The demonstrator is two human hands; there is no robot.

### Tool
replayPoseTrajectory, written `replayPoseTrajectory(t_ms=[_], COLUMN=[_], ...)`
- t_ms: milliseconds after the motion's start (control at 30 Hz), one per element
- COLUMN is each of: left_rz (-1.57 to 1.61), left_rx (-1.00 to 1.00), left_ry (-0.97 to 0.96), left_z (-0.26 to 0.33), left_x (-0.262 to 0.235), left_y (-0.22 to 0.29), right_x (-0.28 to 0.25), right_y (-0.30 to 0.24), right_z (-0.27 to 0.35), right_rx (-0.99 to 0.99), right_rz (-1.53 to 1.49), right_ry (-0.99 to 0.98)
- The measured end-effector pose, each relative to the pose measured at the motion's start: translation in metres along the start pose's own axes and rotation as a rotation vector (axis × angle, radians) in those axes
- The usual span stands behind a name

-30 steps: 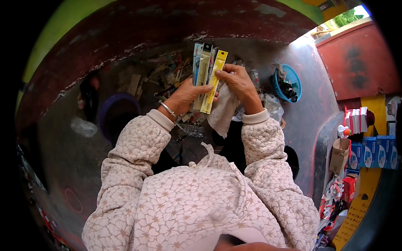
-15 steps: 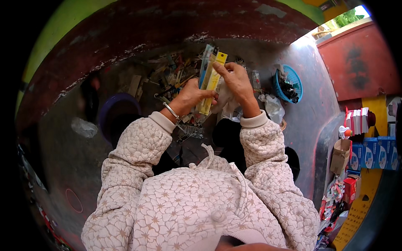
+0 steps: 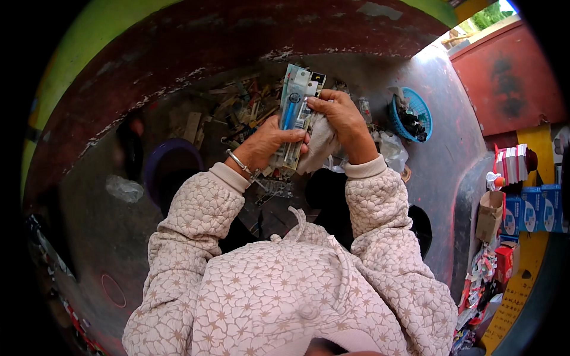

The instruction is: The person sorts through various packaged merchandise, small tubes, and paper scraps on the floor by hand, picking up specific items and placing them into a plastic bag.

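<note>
My left hand (image 3: 264, 144) grips a small stack of flat, narrow packets (image 3: 295, 83), its thumb across their lower part. A clear, pale blue packet with a blue pen-like item inside faces up. Behind it, darker and yellowish packet edges show. My right hand (image 3: 346, 123) is closed, thumb on the stack's right edge, with a whitish cloth (image 3: 321, 141) held beneath its fingers. Whether its fingers also grip the packets is partly hidden. Below and beyond both hands lies a heap of assorted packets (image 3: 228, 98) on the floor.
A light blue basket (image 3: 423, 107) with dark items stands right of the heap. Clear plastic bags (image 3: 392, 151) lie near my right wrist. At left are a purple basin (image 3: 175, 146) and a crumpled bag (image 3: 124, 188). Blue boxes (image 3: 530, 209) line the right side; a dark red wall (image 3: 237, 35) rises ahead.
The yellow packet that faced up on the stack is no longer on top; the pale blue one now faces up. My right hand has shifted slightly down, and more of the cloth shows.
</note>
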State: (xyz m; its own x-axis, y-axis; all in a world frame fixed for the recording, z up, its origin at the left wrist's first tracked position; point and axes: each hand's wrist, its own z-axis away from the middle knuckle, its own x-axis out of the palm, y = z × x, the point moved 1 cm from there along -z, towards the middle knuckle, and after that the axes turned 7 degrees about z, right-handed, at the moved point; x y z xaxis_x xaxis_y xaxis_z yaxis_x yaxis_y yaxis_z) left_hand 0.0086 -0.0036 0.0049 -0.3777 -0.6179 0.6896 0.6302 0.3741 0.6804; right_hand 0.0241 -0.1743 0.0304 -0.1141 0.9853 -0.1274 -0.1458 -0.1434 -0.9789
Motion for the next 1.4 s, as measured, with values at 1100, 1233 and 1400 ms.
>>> replayPoseTrajectory(t_ms=[1100,1233,1400], left_rz=[-0.309,-0.045,0.167], left_rx=[0.102,-0.011,-0.061], left_ry=[0.010,-0.039,-0.064], left_z=[0.001,0.009,0.009], left_x=[-0.003,0.003,0.005], left_y=[-0.004,0.000,0.000], right_x=[0.016,0.009,0.007], right_y=[-0.010,-0.005,-0.004], right_z=[0.001,0.002,0.003], right_rx=[-0.136,0.042,-0.008], right_rz=[0.439,0.026,-0.019], right_ry=[0.059,0.025,0.017])
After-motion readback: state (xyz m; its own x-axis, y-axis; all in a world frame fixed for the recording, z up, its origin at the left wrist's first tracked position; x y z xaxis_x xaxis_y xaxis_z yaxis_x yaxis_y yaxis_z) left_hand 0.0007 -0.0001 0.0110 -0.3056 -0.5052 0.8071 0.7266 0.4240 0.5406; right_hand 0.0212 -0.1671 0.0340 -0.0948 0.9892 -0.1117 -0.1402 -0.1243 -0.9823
